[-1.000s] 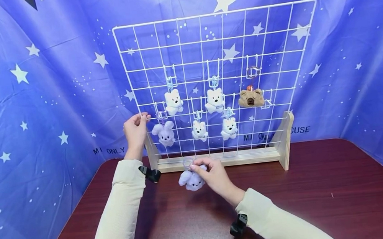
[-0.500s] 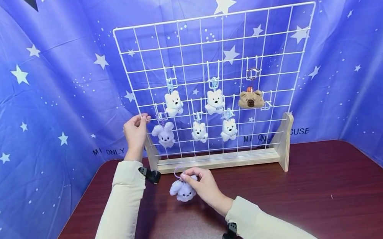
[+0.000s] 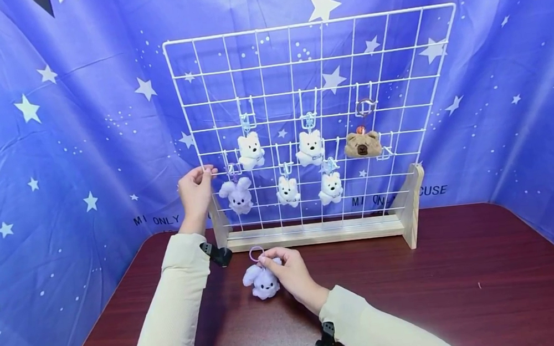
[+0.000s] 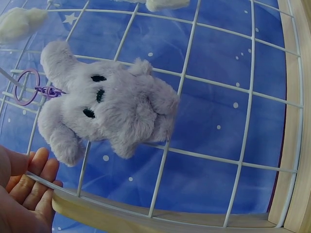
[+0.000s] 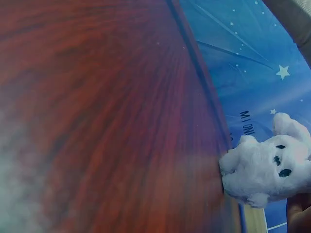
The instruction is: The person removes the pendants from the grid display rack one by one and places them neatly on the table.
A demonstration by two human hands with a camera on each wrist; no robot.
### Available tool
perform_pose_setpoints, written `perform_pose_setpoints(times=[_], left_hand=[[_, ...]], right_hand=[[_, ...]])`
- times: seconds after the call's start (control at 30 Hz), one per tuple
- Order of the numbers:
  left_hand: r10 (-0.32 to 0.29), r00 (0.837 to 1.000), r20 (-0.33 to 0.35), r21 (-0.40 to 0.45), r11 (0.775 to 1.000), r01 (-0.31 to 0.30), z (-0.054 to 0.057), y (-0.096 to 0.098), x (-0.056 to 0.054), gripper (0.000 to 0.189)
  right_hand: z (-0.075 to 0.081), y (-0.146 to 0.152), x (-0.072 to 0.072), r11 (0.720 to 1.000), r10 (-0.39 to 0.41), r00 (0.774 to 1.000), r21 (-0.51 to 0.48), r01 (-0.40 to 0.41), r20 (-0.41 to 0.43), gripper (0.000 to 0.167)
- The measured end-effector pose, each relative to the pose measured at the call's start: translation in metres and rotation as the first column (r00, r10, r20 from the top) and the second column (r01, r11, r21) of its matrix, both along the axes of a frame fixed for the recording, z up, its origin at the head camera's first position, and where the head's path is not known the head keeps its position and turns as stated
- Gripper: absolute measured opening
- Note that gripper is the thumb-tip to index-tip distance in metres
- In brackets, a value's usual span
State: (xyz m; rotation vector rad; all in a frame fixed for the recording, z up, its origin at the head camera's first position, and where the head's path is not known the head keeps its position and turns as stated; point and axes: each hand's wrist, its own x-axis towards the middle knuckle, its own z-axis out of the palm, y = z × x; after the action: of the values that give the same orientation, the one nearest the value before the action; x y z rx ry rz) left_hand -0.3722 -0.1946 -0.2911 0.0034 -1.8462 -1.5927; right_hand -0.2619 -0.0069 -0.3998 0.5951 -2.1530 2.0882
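Observation:
My right hand (image 3: 294,276) pinches a lilac plush bunny keychain (image 3: 265,285) near its top, just above the table. A purple ring (image 3: 257,254) stands up over the bunny's head; in the right wrist view the bunny (image 5: 262,170) hangs at the right edge. At the left side of a white wire grid rack (image 3: 310,23), my left hand (image 3: 196,193) holds the frame's edge between thumb and fingers. Close beside that hand, a second lilac bunny keychain (image 3: 238,198) hangs by its ring; the left wrist view shows this bunny (image 4: 112,102) large.
Several white bear keychains, one of them a lower bear (image 3: 288,192), hang from hooks across the rack. A brown bear-head keychain (image 3: 362,144) hangs at right, above a bare hook (image 3: 385,153). Wooden feet (image 3: 414,207) support the rack on the dark red table (image 3: 467,277).
My right hand has moved left and nearer to me, carrying the lilac bunny keychain away from the rack. The left hand has stayed on the rack's edge.

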Motion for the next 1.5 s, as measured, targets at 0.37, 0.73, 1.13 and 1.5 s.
perform_pose_setpoints(times=[0.37,0.73,1.13,1.5], left_hand=[[0.011,1.000,0.014,-0.011,1.000,-0.011,0.000,0.001,0.000,0.021],[0.004,1.000,0.000,0.000,1.000,-0.004,0.001,0.001,0.001,0.021],[0.012,1.000,0.024,-0.005,1.000,-0.012,0.000,-0.001,0.000,0.023],[0.010,1.000,0.023,-0.001,1.000,-0.010,0.000,-0.001,0.000,0.023]], right_hand=[[-0.033,-0.004,-0.041,0.998,-0.068,0.997,0.010,0.068,0.038,0.017],[-0.041,-0.003,-0.056,0.992,-0.093,0.992,0.089,0.086,0.082,0.014],[-0.048,-0.004,-0.071,0.987,-0.100,0.987,0.137,0.083,0.126,0.014],[-0.053,-0.002,-0.075,0.989,-0.119,0.970,0.115,0.096,0.210,0.015]])
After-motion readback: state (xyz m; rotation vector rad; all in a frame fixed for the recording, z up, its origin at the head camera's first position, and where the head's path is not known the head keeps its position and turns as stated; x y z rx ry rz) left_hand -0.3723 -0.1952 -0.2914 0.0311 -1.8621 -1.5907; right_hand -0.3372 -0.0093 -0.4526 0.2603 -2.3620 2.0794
